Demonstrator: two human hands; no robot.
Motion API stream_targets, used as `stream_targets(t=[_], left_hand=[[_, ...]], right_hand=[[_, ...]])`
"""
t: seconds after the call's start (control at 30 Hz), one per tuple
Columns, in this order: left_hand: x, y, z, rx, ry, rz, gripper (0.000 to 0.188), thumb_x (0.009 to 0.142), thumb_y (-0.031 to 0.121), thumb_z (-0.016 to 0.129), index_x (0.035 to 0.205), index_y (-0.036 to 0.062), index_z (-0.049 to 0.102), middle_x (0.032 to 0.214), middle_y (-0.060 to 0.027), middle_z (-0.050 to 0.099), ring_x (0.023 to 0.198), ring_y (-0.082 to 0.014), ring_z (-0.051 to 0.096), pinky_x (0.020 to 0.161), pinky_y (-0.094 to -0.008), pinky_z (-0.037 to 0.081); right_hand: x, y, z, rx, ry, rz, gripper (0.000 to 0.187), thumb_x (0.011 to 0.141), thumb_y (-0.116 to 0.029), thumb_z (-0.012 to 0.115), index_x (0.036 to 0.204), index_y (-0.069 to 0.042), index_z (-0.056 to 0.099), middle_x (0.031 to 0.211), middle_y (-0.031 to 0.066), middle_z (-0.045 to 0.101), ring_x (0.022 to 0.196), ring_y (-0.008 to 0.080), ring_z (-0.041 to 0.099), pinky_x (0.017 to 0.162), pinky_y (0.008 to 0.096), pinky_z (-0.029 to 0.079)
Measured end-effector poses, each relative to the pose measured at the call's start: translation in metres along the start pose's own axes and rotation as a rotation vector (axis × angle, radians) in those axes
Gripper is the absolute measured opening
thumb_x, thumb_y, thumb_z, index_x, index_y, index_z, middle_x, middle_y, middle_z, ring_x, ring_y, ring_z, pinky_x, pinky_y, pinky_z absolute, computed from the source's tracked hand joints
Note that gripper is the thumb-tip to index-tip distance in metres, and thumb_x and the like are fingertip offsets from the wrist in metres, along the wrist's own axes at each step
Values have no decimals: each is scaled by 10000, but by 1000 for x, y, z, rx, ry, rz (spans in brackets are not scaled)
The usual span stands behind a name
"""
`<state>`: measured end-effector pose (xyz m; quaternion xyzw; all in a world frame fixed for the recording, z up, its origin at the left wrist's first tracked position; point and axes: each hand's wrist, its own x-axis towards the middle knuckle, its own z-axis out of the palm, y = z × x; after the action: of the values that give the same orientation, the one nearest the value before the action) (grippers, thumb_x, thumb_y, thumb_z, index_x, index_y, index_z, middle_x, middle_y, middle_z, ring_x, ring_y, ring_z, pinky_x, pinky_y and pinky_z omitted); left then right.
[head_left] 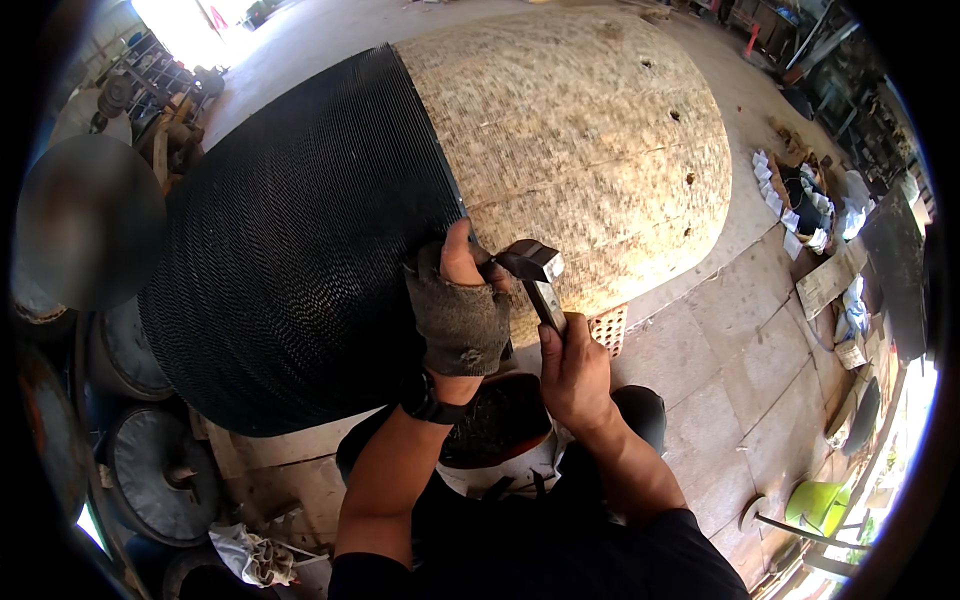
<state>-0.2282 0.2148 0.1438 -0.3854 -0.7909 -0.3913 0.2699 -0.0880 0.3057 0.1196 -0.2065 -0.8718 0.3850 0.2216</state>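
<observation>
A big barrel-shaped wooden drum [590, 130] lies on its side before me. Its left part is wrapped in a black, finely ridged covering [290, 230], while the right part is bare, mottled wood. My left hand [460, 315], in a worn grey fingerless glove, rests at the covering's right edge. Its fingers are curled and its thumb lies across them; whatever they pinch is hidden. My right hand [578, 372] grips a hammer [541, 285] by its handle. The hammer's head is beside my left fingertips, over the bare wood close to the edge.
A dark container [497, 420] sits between my knees. Round metal discs [160, 475] stand at the left. A crate-like block with holes [608, 330] is under the drum's near side. Farther right are a board [832, 277], a basket with white paper pieces [800, 205] and a yellow-green bucket [818, 507].
</observation>
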Motion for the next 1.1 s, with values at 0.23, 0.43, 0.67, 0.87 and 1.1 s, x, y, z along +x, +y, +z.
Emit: stream_targets(t=[0.23,0.43,0.67,0.87,1.1], left_hand=[[1,24,-18,119,-131,-198,719,779,27,678,1423,-75,377,1040,-179,595,906,-330,575,902,-493,422],[-103,35,-40,4,-349,-18,517,825,160,710,1296,3,563,1123,-154,613,960,-327,615,821,-442,505],[-206,47,-24,16,-600,41,265,856,228,677,1064,67,644,1031,-103,629,917,-294,626,769,-416,510],[-223,30,-7,-45,-824,56,284,911,172,576,1144,31,654,1144,-152,647,975,-266,634,844,-405,512],[-199,41,-11,78,-1102,52,267,937,209,549,1077,48,710,1109,-162,690,1037,-287,643,900,-422,508]], right_hand=[[-5,5,0,-40,-41,4,225,955,-113,615,1088,45,524,748,288,624,664,475,631,559,494,497],[-8,7,4,15,51,-22,206,959,-87,575,1104,47,519,751,287,631,654,498,622,549,516,496],[-22,26,16,136,177,-249,116,941,-28,558,1014,49,511,762,264,616,626,446,627,524,475,492],[1,7,14,40,-57,48,181,966,-113,600,1050,23,515,748,279,617,644,460,620,547,468,493],[-12,17,20,196,205,-117,162,972,-81,532,860,32,499,616,150,549,531,299,567,507,408,453]])
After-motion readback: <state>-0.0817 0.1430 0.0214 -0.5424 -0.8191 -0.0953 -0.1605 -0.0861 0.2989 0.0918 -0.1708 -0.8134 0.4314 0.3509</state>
